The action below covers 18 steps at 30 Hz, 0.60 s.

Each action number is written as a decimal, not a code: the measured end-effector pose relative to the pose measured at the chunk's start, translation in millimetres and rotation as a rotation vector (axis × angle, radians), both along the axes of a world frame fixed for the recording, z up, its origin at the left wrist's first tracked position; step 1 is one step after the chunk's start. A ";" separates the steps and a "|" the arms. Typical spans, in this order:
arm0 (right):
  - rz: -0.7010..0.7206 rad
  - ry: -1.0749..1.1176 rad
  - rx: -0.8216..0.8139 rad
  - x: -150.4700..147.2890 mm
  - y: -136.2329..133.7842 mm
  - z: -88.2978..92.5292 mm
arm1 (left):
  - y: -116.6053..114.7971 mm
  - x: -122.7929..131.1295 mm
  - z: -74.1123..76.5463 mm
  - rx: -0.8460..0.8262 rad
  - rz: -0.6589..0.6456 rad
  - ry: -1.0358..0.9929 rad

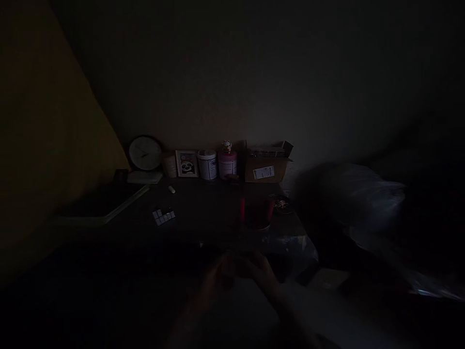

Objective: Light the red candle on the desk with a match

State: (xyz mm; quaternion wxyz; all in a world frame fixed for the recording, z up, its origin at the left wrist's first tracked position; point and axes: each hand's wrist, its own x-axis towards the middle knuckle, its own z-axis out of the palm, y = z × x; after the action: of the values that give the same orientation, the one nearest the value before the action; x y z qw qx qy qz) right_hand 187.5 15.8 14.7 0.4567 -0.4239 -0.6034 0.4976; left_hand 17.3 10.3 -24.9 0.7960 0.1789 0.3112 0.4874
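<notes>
The view is very dark. My left hand and my right hand are close together in front of the table's near edge. Their fingers are curled towards each other, and anything between them is lost in shadow. Beyond my right hand, on the table, stands a dark object with red upright sides; its kind is unclear. A group of small white blocks lies on the table further left. Behind it is a small pale oblong piece.
Along the wall stand a round clock, a framed panda picture, a white tin, a pink tin with a figurine on top, and an open cardboard box. A flat slab lies left; plastic-wrapped bulk sits right.
</notes>
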 end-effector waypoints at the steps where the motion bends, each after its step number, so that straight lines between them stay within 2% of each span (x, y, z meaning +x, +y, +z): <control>1: -0.003 0.020 -0.025 1.3 2.0 -0.2 | 0.3 0.9 -0.9 0.006 -0.017 -0.020; 9: -0.044 0.038 -0.104 -0.1 11.0 -19.7 | -6.8 6.1 -0.2 0.030 -0.092 -0.023; 14: -0.098 -0.057 -0.071 -1.2 11.3 -19.5 | -4.4 3.3 -7.6 0.051 -0.128 0.005; 18: -0.122 -0.114 -0.046 1.7 10.8 -19.1 | -3.6 3.7 -11.1 0.019 -0.119 -0.058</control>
State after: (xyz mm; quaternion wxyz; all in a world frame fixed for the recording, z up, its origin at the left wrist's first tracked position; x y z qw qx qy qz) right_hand 189.2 26.6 -4.4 0.4411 -0.4981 -0.5899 0.4575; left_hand 20.9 6.7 -36.0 0.8305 0.1905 0.2720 0.4473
